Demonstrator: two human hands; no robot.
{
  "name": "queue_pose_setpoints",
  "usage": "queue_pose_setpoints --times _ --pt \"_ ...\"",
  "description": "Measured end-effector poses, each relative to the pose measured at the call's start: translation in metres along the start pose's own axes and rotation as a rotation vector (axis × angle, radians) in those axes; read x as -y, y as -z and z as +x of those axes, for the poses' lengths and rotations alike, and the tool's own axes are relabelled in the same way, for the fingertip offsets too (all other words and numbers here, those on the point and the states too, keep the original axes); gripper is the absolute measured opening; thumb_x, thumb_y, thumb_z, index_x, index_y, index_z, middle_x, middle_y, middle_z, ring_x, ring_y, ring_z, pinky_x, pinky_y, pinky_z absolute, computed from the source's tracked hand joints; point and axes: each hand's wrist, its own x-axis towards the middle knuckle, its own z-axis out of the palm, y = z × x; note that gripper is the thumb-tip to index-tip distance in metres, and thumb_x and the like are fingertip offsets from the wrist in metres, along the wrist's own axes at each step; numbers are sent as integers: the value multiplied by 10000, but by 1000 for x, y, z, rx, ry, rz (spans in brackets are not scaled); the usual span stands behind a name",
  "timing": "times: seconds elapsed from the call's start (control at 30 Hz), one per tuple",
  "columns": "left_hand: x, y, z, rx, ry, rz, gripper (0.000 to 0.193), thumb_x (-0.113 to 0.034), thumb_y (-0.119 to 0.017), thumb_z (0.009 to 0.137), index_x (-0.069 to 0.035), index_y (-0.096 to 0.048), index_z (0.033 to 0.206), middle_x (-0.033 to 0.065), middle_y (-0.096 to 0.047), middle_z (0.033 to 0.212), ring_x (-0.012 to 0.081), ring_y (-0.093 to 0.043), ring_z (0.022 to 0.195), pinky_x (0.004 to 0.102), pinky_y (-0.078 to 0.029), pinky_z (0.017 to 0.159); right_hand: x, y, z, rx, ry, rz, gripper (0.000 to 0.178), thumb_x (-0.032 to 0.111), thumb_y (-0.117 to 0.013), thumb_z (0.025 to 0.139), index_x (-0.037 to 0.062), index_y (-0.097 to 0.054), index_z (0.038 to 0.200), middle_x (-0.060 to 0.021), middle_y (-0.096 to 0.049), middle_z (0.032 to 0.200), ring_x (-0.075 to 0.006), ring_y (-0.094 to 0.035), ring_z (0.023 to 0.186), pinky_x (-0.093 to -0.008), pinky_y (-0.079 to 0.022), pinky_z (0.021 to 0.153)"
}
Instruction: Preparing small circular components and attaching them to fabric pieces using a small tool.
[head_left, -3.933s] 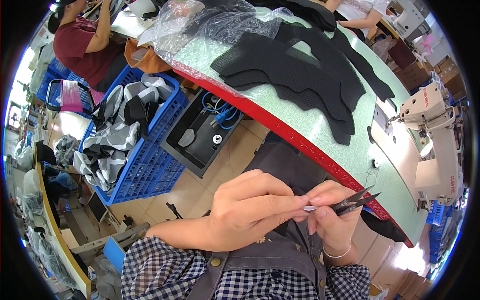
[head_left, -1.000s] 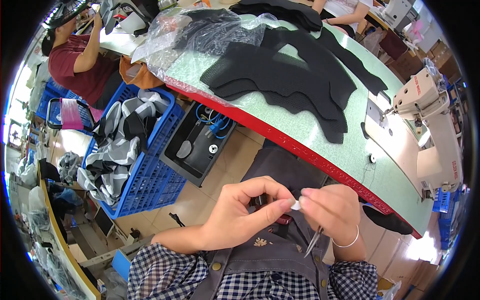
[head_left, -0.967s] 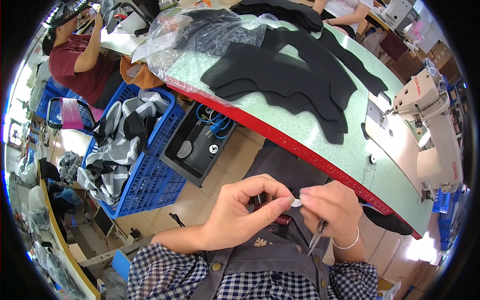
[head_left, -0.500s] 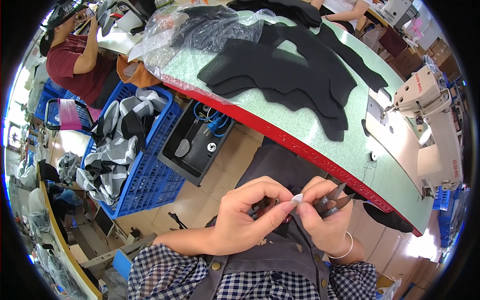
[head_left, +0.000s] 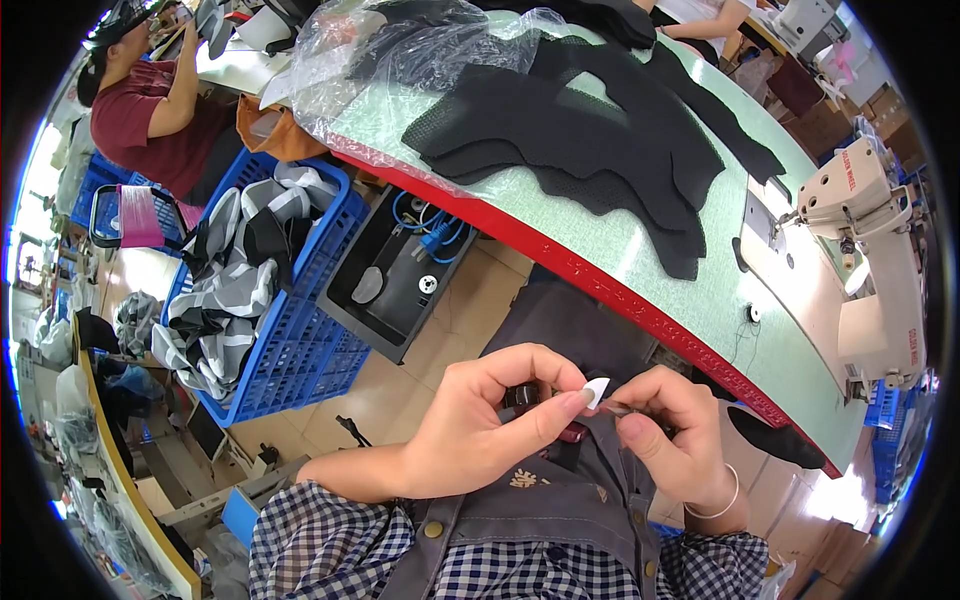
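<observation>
left hand (head_left: 505,425): thumb and forefinger clamped on a small white flat piece (head_left: 598,386), material unclear, held up over the lap in front of a dark grey cloth apron (head_left: 565,510). right hand (head_left: 685,430) just beside it, fingers curled; a thin grey sliver (head_left: 615,408) shows at its thumb and forefinger. whether they grip it, cannot tell.

main risk, as i judge it: a drop. the left pinch covers only one end of the white piece; a slick thumb or a tug from the right could pop it loose. likely landing spots: the apron folds, or the pale beige tile floor (head_left: 475,285), where white would be hard to spot.

second: the grey sliver sits close to the left fingertips. if it has an edge, a slip could nick the thumb or mark the piece. too small to tell.

third: a white round bobbin (head_left: 753,313) with loose dark thread lies on the pale green tabletop with a red edge (head_left: 590,240). the right forearm is well apart now, but a careless outward swing might snag the thread and drag the bobbin off.
</observation>
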Motion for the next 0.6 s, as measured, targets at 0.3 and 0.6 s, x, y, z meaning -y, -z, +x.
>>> queue_pose_setpoints --times 0.3,0.6 --pt "-1 -2 1 11 -6 4 100 -30 -553 850 31 -554 930 78 -595 909 65 -537 789 186 -414 675 1 -3 5 -59 50 -35 186 129 -633 811 -42 -576 858 -96 -633 740 -100 -601 647 -206 -459 591" --pt "2 -1 2 19 -39 13 105 -20 -548 849 43 -557 933 90 -601 895 82 -556 794 195 -429 676 -1 -4 6 -77 64 -26 170 125 -627 813 -36 -583 846 -84 -623 714 -75 -576 617 -197 -434 546"
